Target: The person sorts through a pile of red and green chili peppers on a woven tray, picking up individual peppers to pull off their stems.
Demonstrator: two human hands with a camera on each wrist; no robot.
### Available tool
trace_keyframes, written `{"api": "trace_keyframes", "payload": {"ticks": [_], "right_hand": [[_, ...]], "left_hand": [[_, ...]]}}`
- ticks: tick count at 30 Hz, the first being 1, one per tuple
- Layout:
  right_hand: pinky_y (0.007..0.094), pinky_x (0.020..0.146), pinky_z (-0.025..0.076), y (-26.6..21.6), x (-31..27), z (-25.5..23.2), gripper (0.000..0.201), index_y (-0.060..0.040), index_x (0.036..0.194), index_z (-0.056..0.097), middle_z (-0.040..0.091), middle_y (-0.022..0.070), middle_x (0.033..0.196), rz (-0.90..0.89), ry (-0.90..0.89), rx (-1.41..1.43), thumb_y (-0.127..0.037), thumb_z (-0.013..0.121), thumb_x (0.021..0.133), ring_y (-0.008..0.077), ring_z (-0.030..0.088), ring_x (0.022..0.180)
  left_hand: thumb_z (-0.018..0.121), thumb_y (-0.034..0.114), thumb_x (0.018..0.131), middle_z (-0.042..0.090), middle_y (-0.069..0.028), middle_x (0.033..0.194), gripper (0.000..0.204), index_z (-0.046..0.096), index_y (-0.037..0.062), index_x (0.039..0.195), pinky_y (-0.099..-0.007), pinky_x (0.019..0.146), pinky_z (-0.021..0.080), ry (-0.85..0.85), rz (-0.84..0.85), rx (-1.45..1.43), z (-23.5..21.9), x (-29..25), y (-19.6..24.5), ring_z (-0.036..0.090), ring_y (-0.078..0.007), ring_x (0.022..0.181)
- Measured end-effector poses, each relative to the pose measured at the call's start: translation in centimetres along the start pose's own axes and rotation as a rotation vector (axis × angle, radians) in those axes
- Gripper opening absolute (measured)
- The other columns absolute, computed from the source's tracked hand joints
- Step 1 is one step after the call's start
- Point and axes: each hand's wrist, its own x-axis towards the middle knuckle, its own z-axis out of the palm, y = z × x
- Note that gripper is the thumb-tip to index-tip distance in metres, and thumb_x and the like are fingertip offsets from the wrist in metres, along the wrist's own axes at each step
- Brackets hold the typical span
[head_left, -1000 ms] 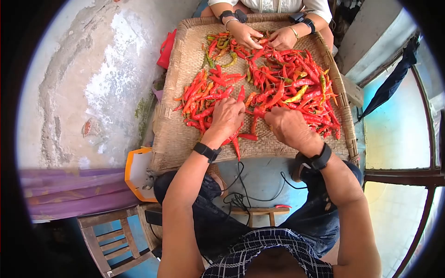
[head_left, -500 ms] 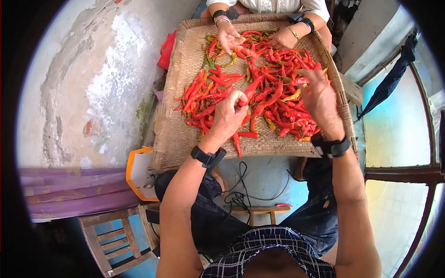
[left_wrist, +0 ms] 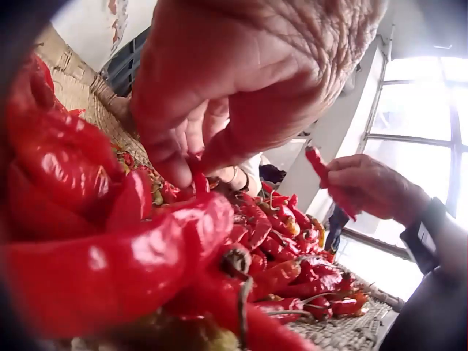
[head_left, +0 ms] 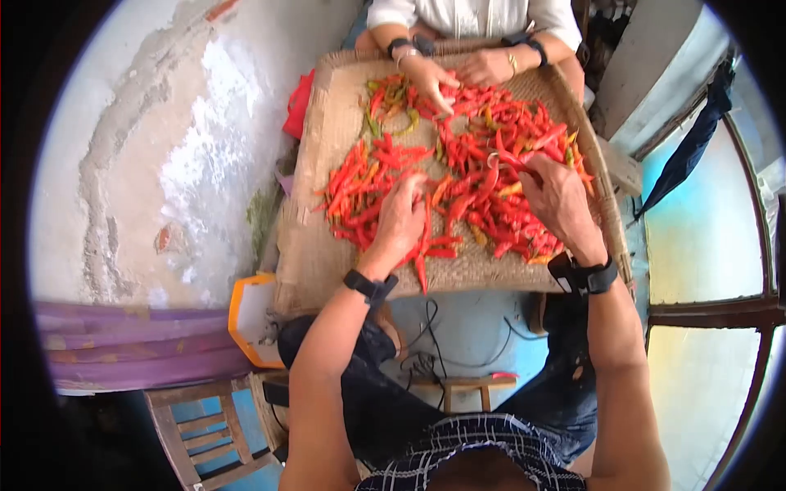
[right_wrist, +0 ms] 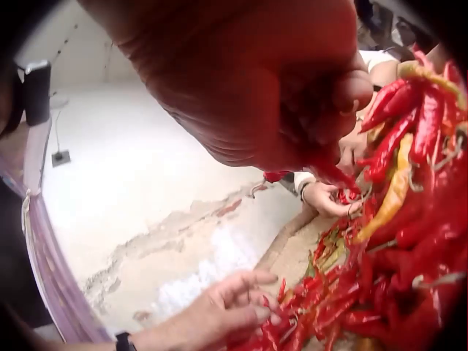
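Observation:
Red chili peppers (head_left: 360,176) lie in a heap on the left of a woven tray (head_left: 299,245), with a larger heap (head_left: 483,209) on the right. My left hand (head_left: 401,214) is low over the left heap. In the left wrist view its thumb and finger pinch a red chili (left_wrist: 199,179). My right hand (head_left: 561,196) is raised above the right heap and grips another red chili (left_wrist: 329,183) by thumb and fingers, its stem end pointing up. Much of that chili is hidden by the hand in the right wrist view.
Across the tray another person's hands (head_left: 430,82) work at the far edge, near a few greenish chilies (head_left: 401,123). Black cables (head_left: 434,327) and a small wooden stool (head_left: 467,385) are below the tray. A wall stands left, a window (head_left: 704,245) right.
My right hand swept right with spread fingers, then took hold of a red chili. My left hand carried a chili from the middle back to the left heap. The other person's left-side hand moved right.

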Motion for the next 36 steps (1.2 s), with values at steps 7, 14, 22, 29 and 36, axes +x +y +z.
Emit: {"api": "trace_keyframes", "payload": {"ticks": [7,14,22,29,36], "right_hand": [[0.0431,0.061,0.05,3.5,0.7,-2.0,0.014,-0.0043,0.088,0.056,0.059,0.0157,0.081,0.1,0.208,-0.325,-0.014,0.061,0.078,0.0345,0.061,0.075],[0.0377,0.065,0.053,0.4,-1.5,0.9,0.014,-0.0045,0.088,0.056,0.055,0.013,0.086,-0.116,-0.136,-0.304,-0.011,0.059,0.076,0.0279,0.061,0.08],[0.0412,0.069,0.051,0.0,-2.6,2.4,0.013,-0.0055,0.09,0.058,0.054,0.0132,0.09,-0.14,-0.392,-0.275,-0.011,0.058,0.079,0.0306,0.059,0.086],[0.0411,0.065,0.051,-0.5,-1.8,2.5,0.012,-0.0047,0.089,0.057,0.055,0.0118,0.085,-0.134,-0.4,-0.278,-0.009,0.058,0.078,0.0311,0.059,0.083],[0.0391,0.068,0.052,-3.5,-1.8,4.0,0.042,-0.0047,0.118,0.052,0.055,0.014,0.102,-0.362,-0.015,-0.053,-0.003,0.058,0.077,0.0319,0.058,0.086]], "left_hand": [[0.071,0.031,0.074,0.049,-0.0202,0.12,0.068,0.041,0.0066,0.129,-0.0487,0.099,0.035,-0.252,0.143,0.312,2.4,2.8,1.5,0.044,-0.0407,0.113],[0.073,0.027,0.068,0.049,-0.0236,0.118,0.066,0.043,0.003,0.122,-0.0482,0.096,0.038,-0.682,-0.103,0.45,4.0,4.0,2.2,0.043,-0.0407,0.116],[0.059,0.005,0.071,0.058,-0.021,0.092,0.033,0.048,0.003,0.102,-0.0465,0.074,0.046,-0.49,0.017,0.2,-0.6,2.2,4.4,0.056,-0.0408,0.088],[0.056,0.003,0.072,0.057,-0.0232,0.089,0.032,0.049,0.0017,0.103,-0.045,0.07,0.046,-0.305,-0.027,0.076,-4.0,-0.3,3.2,0.056,-0.041,0.085],[0.056,0.001,0.072,0.057,-0.0201,0.087,0.032,0.051,0.0011,0.104,-0.0423,0.073,0.045,-0.349,0.097,0.004,-3.4,0.1,4.2,0.057,-0.0387,0.085]]}}
